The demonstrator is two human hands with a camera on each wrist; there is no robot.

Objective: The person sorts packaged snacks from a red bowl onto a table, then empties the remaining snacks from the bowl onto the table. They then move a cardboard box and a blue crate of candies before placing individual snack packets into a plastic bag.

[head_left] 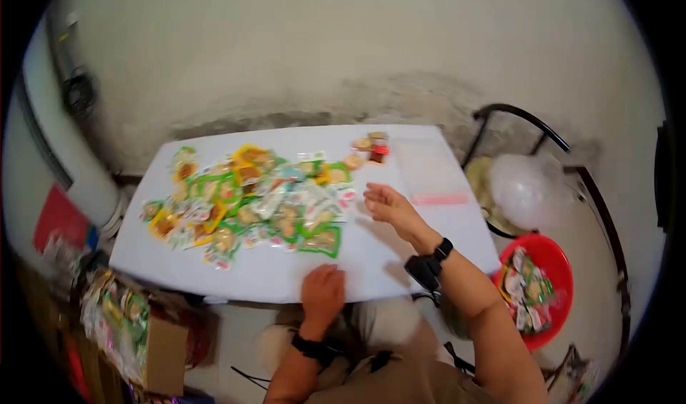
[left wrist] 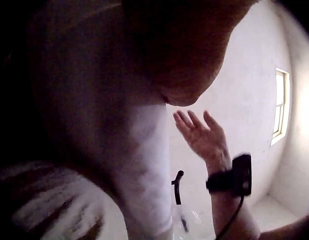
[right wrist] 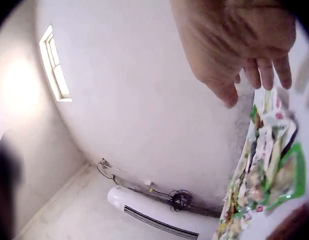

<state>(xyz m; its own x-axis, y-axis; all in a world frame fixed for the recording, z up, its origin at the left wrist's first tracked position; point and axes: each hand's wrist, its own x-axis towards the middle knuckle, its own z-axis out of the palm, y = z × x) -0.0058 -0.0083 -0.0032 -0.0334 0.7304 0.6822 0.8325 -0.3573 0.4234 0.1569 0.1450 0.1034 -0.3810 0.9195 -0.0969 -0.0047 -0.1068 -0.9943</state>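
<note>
My right hand hovers over the right half of the white-covered table, fingers loosely extended and nothing held. In the right wrist view the same hand shows its spread fingers beside the packets. Blurred, my left hand rests by the table's front edge, fingers relaxed and holding nothing. Left of the right hand lies a heap of small sealed snack packets in green, yellow and white wrapping. A green-edged packet is the closest to my left hand. Behind the right hand sit a few separate snack packets.
Flat clear plastic bags with a pink strip lie on the table's right side. A red basin of packets stands on the right, near a black-framed chair. At lower left is a cardboard box beside more packets.
</note>
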